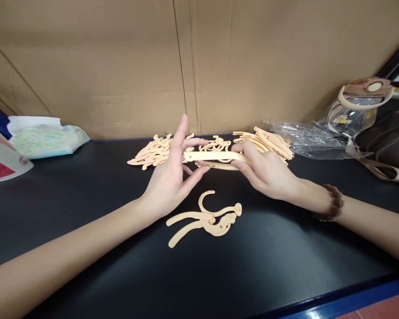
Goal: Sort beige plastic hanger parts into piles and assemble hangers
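Observation:
Above the black table (86,212) both hands hold a long, curved cream plastic piece (216,156), with a second similar piece just under it. My left hand (171,177) pinches its left end between thumb and fingers, the index finger pointing up. My right hand (266,170), with a brown bead bracelet on the wrist, grips the right end. Below the hands lies an assembled cream hook part (208,218). Behind the hands lie a pile of small cream hook parts (153,153) and a stack of long cream pieces (269,141).
A cardboard wall (199,62) closes the back. At the left lie a tissue pack (43,139) and a red-and-white packet (0,161). Crumpled clear plastic (306,137), a lidded clear jug (359,106) and a dark bag (389,137) sit at the right. A blue edge (352,301) bounds the table's front.

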Tool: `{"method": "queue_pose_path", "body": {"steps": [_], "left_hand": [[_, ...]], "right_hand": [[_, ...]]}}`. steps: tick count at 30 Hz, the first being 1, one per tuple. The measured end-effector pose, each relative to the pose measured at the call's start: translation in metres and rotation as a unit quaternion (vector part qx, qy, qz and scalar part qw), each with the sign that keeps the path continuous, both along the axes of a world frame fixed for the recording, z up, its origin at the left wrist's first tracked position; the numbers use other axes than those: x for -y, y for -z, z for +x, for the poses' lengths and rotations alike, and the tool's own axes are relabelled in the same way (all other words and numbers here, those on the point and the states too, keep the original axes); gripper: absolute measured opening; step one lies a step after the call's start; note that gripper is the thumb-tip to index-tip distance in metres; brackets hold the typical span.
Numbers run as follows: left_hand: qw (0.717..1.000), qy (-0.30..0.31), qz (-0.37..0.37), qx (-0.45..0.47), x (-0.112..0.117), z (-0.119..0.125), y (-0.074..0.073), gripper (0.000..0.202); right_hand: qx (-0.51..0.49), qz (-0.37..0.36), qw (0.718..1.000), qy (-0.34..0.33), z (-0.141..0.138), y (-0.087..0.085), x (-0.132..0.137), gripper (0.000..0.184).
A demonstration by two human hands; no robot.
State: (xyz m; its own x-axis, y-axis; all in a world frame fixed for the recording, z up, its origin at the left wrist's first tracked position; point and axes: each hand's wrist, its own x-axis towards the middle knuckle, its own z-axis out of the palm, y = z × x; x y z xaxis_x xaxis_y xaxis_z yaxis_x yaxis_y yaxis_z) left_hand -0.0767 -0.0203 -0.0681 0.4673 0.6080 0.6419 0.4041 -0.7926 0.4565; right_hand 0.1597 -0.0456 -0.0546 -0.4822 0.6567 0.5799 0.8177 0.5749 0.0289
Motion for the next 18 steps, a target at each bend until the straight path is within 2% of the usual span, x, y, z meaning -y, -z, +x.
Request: {"method": "queue_pose_path", "body": {"steps": [2,5,6,9,12,15,18], "left_hand": [[1.0,0.005,-0.006,-0.012,-0.0013,-0.0003,-0.0019,0.075],[0.995,0.024,-0.002,-0.093,-0.0025,0.0002,-0.0047,0.03],[0.993,0.019,0.006,-0.119,-0.0026,0.0007,-0.0053,0.024],[0.983,-0.014,0.041,-0.178,-0.0027,0.0022,-0.0056,0.028],[0.98,-0.027,0.064,-0.187,-0.0033,0.0023,-0.0039,0.03],[0.982,-0.026,0.072,-0.174,-0.0034,0.0008,-0.0015,0.024],[0.983,-0.031,0.087,-0.157,-0.0024,-0.0002,0.0,0.018]], "right_hand": [[0.022,0.014,0.999,-0.021,0.0,0.002,0.0001,0.038],[0.035,0.067,0.996,-0.05,0.0004,0.0054,0.0002,0.037],[0.033,0.087,0.994,-0.056,0.0006,0.0061,0.0003,0.036],[0.014,0.141,0.988,-0.064,0.0013,0.0065,0.0006,0.031],[0.005,0.162,0.985,-0.06,0.0019,0.0054,0.0,0.026],[0.013,0.123,0.992,-0.032,0.0027,0.0049,-0.0028,0.026],[0.025,0.059,0.998,0.006,0.0033,0.0055,-0.0068,0.033]]}}
